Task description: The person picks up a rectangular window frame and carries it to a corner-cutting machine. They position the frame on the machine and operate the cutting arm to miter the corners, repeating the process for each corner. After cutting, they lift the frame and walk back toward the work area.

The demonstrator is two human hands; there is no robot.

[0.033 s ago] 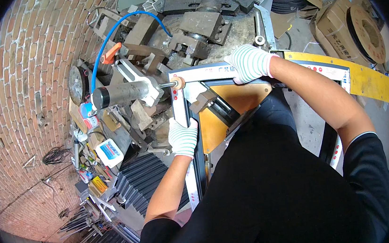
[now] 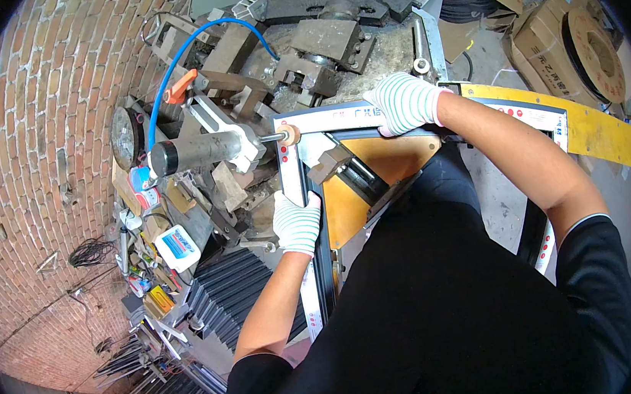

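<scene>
A rectangular frame of dark profiles covered in white film (image 2: 330,119) lies with one corner in a heavy metal machine (image 2: 326,38). My left hand (image 2: 297,223), in a white glove with green stripes, is wrapped round the frame's left bar below that corner. On the far bar, my gloved right hand (image 2: 406,103) grips from above, its fingers curled over the edge. A silver pneumatic cylinder (image 2: 199,154) points at the corner, and its round tip (image 2: 290,134) appears to touch the film. Inside the corner sit a metal block (image 2: 330,163) and a yellow-orange plate (image 2: 392,154).
A blue hose (image 2: 195,34) arches over the machine beside an orange lever (image 2: 181,86). Dark ribbed profiles (image 2: 237,290) and a white tub (image 2: 178,247) lie to the left, before a brick wall (image 2: 34,150). A yellow strip (image 2: 600,125) extends right, near a cardboard box (image 2: 542,50).
</scene>
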